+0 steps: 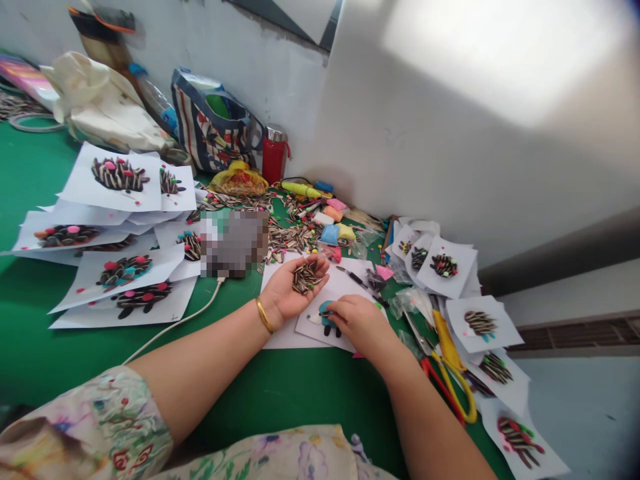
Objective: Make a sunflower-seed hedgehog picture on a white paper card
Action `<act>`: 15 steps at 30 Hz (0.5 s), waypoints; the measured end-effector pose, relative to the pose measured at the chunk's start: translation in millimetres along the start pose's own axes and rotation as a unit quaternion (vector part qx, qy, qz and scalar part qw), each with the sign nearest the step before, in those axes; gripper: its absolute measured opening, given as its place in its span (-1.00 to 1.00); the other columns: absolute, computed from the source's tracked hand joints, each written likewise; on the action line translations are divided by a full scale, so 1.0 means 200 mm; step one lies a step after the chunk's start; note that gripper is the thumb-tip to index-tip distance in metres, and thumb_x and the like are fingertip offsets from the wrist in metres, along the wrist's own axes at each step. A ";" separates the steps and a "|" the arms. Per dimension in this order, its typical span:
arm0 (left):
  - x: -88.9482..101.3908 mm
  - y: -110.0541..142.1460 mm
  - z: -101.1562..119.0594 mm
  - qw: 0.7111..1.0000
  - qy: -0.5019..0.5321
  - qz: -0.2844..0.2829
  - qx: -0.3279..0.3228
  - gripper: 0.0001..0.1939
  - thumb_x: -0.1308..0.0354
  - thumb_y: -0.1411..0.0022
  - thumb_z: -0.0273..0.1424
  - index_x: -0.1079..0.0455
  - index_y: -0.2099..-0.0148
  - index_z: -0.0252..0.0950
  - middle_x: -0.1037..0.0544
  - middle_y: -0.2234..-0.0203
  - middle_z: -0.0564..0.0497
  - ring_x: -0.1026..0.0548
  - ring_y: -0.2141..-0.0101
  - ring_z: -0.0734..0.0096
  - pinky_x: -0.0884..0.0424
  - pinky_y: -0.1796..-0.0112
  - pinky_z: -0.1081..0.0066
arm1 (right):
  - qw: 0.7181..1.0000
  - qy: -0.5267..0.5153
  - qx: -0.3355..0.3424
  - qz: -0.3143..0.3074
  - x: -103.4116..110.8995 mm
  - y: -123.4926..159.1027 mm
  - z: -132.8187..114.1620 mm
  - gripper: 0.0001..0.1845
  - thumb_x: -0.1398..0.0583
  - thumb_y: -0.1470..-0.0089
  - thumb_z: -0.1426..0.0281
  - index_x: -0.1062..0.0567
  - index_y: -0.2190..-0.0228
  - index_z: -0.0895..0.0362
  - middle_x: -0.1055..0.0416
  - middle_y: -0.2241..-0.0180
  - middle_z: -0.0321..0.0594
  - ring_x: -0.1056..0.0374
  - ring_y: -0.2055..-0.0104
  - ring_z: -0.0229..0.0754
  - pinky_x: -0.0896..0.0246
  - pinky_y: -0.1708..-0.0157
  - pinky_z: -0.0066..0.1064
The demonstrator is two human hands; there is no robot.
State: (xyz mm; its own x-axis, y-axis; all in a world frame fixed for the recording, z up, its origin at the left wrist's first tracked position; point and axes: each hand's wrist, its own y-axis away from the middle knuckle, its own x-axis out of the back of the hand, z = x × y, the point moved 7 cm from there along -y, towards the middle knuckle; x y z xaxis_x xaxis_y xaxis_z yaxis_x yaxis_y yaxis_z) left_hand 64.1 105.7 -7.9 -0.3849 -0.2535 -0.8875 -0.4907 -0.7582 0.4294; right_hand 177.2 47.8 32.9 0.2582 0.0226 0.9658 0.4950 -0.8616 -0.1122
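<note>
My left hand [285, 292] is palm up and cupped round a small heap of striped sunflower seeds [306, 276]. Beside it, my right hand [364, 325] pinches what looks like a single sunflower seed against the blue clay body of a hedgehog picture [311, 319]. The hedgehog has a pale snout and dark feet; my right fingers cover part of its body. Its white sheet lies on a larger white paper [280, 339]. A black pen [353, 275] rests on the paper just beyond my hands.
Finished seed hedgehog sheets are stacked left [75, 190] and right [453, 283]. Loose seeds [295, 239], coloured clay packs [330, 235] and a red flask [274, 157] lie toward the wall. Scissors [453, 377] sit at right; a white cable [183, 321] crosses the green table [225, 373].
</note>
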 end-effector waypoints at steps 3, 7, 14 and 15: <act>0.00 0.00 0.00 1.000 0.001 0.000 0.002 -0.83 -0.03 -0.25 -0.52 -0.46 0.23 -0.37 -0.62 0.32 -0.11 -0.60 0.22 0.30 -0.46 0.04 0.21 | 1.000 -0.005 0.005 0.011 0.02 0.00 -0.01 -0.85 -0.25 -0.13 0.40 -0.57 0.22 0.10 -0.51 0.34 -0.19 -0.38 0.25 -0.14 -0.21 0.20 -0.36; -0.01 0.01 -0.01 1.000 0.002 -0.009 0.009 -0.82 -0.02 -0.26 -0.51 -0.47 0.23 -0.37 -0.62 0.29 -0.13 -0.60 0.18 0.29 -0.45 0.03 0.21 | 0.997 -0.008 -0.001 0.082 0.09 0.01 -0.01 -0.83 -0.17 -0.20 0.38 -0.55 0.20 0.13 -0.49 0.33 -0.15 -0.37 0.23 -0.12 -0.20 0.17 -0.33; -0.05 0.03 -0.07 0.997 -0.003 -0.058 0.054 -0.77 -0.01 -0.28 -0.49 -0.47 0.12 -0.35 -0.61 0.17 -0.12 -0.56 0.09 0.25 -0.50 0.14 0.29 | 0.981 0.003 -0.018 0.191 0.18 -0.02 -0.02 -0.79 -0.11 -0.23 0.42 -0.55 0.20 0.13 -0.47 0.34 -0.15 -0.35 0.24 -0.11 -0.19 0.17 -0.28; -0.06 0.04 -0.08 0.997 -0.006 -0.060 0.057 -0.77 0.00 -0.28 -0.48 -0.47 0.11 -0.34 -0.61 0.16 -0.12 -0.56 0.10 0.24 -0.51 0.19 0.31 | 0.980 0.002 -0.019 0.196 0.18 -0.03 -0.03 -0.78 -0.11 -0.23 0.42 -0.54 0.18 0.12 -0.47 0.32 -0.15 -0.35 0.23 -0.11 -0.19 0.16 -0.28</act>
State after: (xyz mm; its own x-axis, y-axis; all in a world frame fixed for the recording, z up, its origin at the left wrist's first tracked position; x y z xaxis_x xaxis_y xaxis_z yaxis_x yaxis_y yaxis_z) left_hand 76.8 93.2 2.6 -0.3266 -0.1574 -0.9320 -0.6198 -0.7088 0.3369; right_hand 179.8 50.5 69.3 0.4190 -0.3167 0.8509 0.3268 -0.8217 -0.4668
